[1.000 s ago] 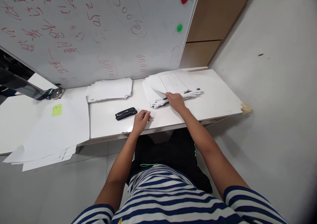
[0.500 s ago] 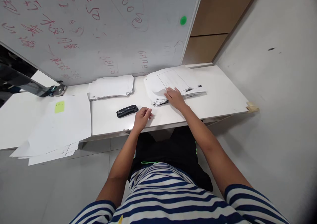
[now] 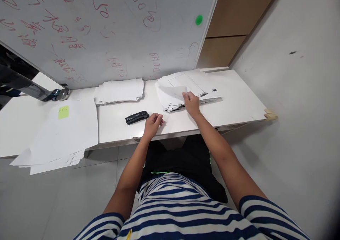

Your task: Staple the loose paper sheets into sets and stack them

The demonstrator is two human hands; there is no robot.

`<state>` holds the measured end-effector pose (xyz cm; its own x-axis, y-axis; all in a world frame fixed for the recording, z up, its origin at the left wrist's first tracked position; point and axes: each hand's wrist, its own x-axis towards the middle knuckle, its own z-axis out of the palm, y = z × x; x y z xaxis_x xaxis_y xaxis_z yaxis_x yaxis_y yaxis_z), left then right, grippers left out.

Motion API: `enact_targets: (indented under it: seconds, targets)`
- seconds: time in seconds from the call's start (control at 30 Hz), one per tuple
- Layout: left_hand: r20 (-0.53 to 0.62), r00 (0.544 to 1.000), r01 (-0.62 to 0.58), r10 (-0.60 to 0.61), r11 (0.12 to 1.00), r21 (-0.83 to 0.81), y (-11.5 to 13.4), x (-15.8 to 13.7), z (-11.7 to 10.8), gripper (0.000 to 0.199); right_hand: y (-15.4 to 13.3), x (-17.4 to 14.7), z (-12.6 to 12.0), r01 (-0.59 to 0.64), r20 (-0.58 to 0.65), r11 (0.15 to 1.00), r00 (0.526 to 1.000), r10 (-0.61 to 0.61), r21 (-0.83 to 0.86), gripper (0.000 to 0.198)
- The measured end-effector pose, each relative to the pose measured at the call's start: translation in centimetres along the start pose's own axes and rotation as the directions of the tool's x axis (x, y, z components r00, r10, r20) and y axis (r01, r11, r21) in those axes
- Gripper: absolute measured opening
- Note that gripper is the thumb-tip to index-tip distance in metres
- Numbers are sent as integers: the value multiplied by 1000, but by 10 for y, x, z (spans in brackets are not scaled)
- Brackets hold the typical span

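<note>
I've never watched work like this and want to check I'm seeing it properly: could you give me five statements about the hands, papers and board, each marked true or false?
1. The right hand holds the raised edge of a sheet. True.
2. The left hand is wrapped around the black stapler. False: it is just beside it, not gripping it.
3. A yellow-green sticky note is on the large papers at the left. True.
4. Those papers lie wholly within the desk. False: they overhang its front edge.
5. The whiteboard carries red writing. True.
</note>
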<state>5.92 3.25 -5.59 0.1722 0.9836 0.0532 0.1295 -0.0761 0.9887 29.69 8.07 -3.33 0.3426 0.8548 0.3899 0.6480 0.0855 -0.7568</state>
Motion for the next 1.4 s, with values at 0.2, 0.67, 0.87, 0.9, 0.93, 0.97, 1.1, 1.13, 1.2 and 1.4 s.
enact_targets:
  seconds: [0.2,0.67,0.87,0.9,0.93,0.97,1.1,1.13,1.2,1.4]
  targets:
    - [4,1000,-10,10,1000,2,0,0,-1,30,0,1,-6,-45,-154,995,986,58,85,59]
    - [-5,1000,-12,12,1000,0,-2,0,-1,30,0,26,6,340,228,864,936,-270,-373,40]
    - [-10,1000,-3,2,1000,-12,0,-1,-1,30,10,39,-8,84,-237,969,961,-141,-234,56]
    - [-6,1000,-1,1,1000,-13,1,-1,-1,30,15,41,-14,39,-329,978,938,-107,-207,60]
    - [-2,1000,0,0,1000,-17,1,-1,-1,30,20,41,-20,6,-396,983,915,-80,-185,63]
    - [1,1000,-1,1,1000,-21,2,-1,-1,30,25,41,-26,-13,-440,985,896,-65,-171,65]
    - [-1,1000,-11,11,1000,-25,0,0,-1,31,34,33,-41,32,-493,970,857,-151,-242,67]
    - [-3,1000,-11,11,1000,-23,-1,0,-1,31,33,30,-42,50,-491,958,850,-189,-283,67]
    - [-1,1000,-10,10,1000,-21,-2,0,-1,32,29,23,-41,73,-468,936,851,-238,-343,65]
    - [8,1000,-29,29,1000,11,1,-3,0,31,21,8,-30,121,-233,922,948,-217,-367,62]
